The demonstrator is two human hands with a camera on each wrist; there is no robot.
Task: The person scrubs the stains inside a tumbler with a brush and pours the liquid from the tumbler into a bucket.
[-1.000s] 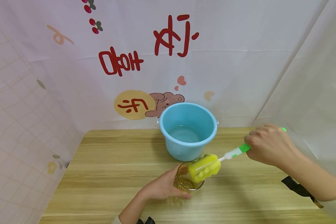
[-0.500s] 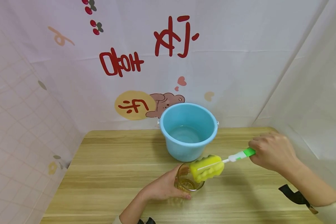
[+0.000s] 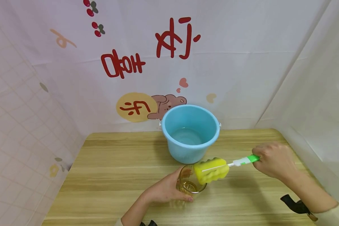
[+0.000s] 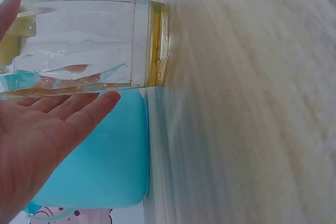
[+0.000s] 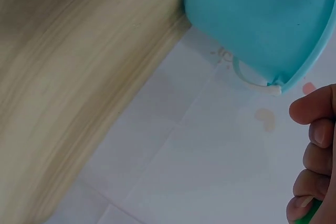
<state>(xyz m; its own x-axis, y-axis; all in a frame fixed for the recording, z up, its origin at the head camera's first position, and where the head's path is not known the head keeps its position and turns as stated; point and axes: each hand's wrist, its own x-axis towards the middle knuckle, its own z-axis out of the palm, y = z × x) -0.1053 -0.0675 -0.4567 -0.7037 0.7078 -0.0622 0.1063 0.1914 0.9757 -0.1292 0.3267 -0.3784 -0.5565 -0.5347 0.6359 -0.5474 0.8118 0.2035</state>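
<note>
My left hand (image 3: 164,190) holds a clear amber-tinted drinking glass (image 3: 188,187) from its left side, thumb in front. The glass stands on the table with its mouth up. Farther right, my right hand (image 3: 275,160) grips the green and white handle (image 3: 241,161) of a sponge cup brush. Its yellow sponge head (image 3: 213,171) lies slanted at the glass's rim, on the right side; how far it reaches inside is hard to tell. In the left wrist view the fingers (image 4: 79,114) lie along the glass (image 4: 89,45). Curled fingers (image 5: 315,150) show in the right wrist view.
A light blue bucket (image 3: 186,153) with a little clear liquid in it stands just behind the glass, near the table's back edge. The wooden table (image 3: 115,175) meets a printed white curtain (image 3: 237,78) at the back and sides.
My right hand has come down and slightly right, so the brush handle lies flatter. The sponge head has shifted a little to the right. My left hand and the glass have stayed nearly still.
</note>
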